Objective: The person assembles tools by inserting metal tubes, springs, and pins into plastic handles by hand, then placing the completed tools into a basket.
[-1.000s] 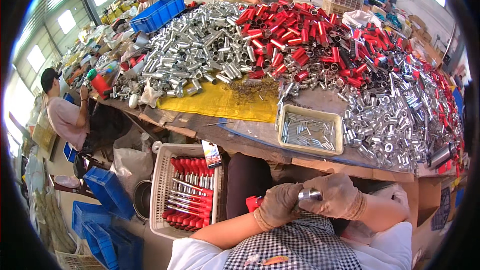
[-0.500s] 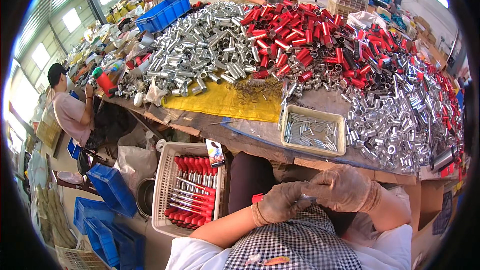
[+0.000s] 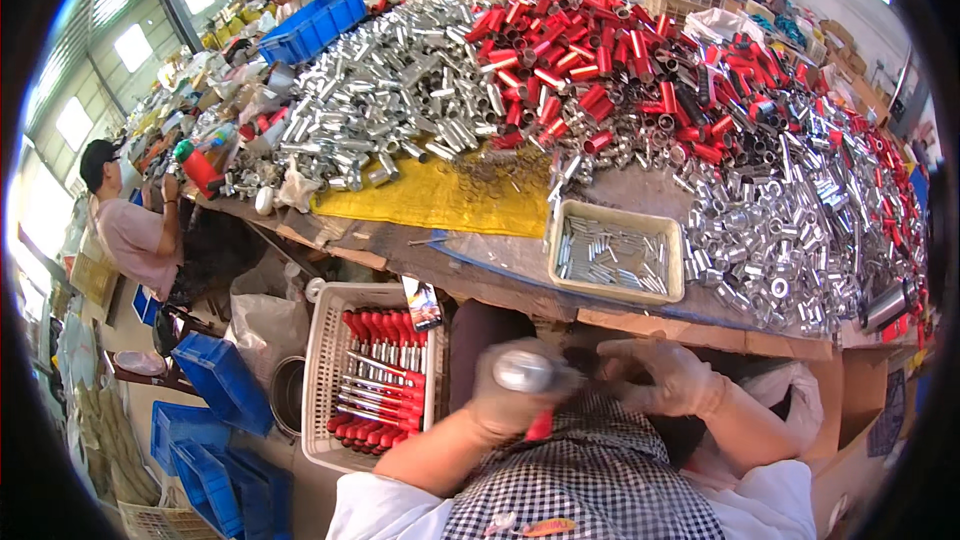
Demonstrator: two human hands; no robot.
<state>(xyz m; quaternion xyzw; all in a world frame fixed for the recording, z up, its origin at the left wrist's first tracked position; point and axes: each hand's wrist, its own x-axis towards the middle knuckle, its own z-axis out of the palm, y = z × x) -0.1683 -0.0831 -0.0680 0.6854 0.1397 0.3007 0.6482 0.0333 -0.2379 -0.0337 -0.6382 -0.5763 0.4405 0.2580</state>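
In front of my apron, my left hand is closed around a red-handled metal tool. Its round silver end faces up from the fist, and a red part shows below the hand; the rest is hidden by my glove and blur. My right hand is held apart to its right, fingers spread and curved, with nothing visible in them. Both hands wear dirty grey-brown gloves. Left of them, a white plastic basket holds several red-handled tools with silver shafts, laid in rows.
Beyond my hands, the bench carries a cream tray of small metal pins, a pile of silver tubes, red tubes and silver collars. A phone rests on the basket rim. Blue crates stand left. Other people work around the bench.
My hands were together; now they are apart. The left has moved left and up with the tool, its silver end turned upward. The right has opened. The view has shifted slightly.
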